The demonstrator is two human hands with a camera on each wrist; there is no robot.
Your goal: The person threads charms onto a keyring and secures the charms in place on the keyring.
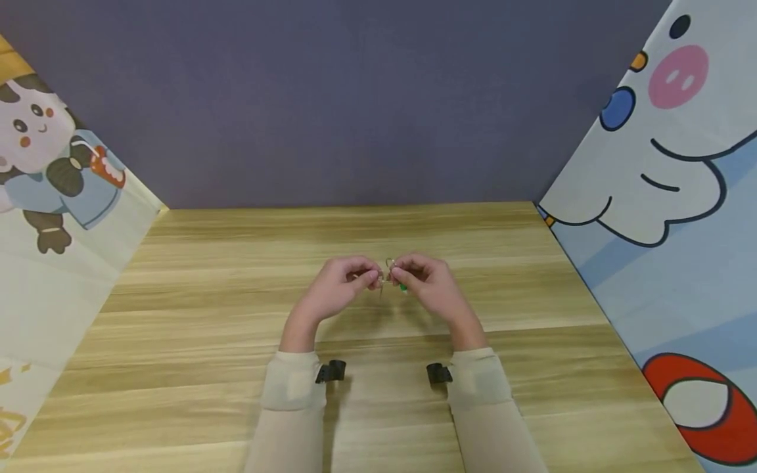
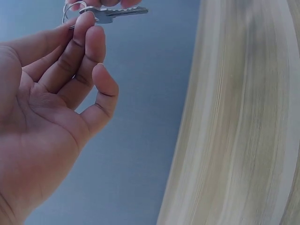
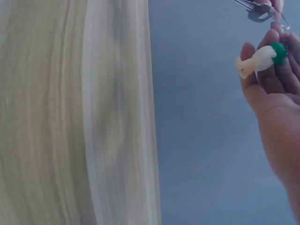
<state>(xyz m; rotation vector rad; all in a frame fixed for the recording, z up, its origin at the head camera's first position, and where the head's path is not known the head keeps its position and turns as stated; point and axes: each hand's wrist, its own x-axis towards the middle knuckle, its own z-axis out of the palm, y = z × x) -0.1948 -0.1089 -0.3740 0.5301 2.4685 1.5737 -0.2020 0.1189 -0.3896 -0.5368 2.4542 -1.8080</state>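
Note:
Both hands are raised above the wooden table, fingertips almost meeting. My left hand (image 1: pixel 337 286) pinches a thin metal key ring (image 2: pixel 65 16) between thumb and fingers. A silver key (image 2: pixel 119 13) hangs from that ring beside the fingertips; it also shows in the right wrist view as a key (image 3: pixel 258 13). My right hand (image 1: pixel 430 282) grips a keychain by its fine chain near the ring. Its small charm (image 3: pixel 263 58), green, white and pale peach, lies against the right fingers. The exact contact of the fingertips with ring and chain is partly hidden.
Under the hands lies a light wood-grain table (image 1: pixel 195 328). A dark grey-blue panel (image 1: pixel 355 105) stands at the back. Cartoon-printed panels flank it, a left panel (image 1: pixel 35 289) and a right panel (image 1: pixel 698 295). Each sleeve carries a black wrist mount (image 1: pixel 331 371).

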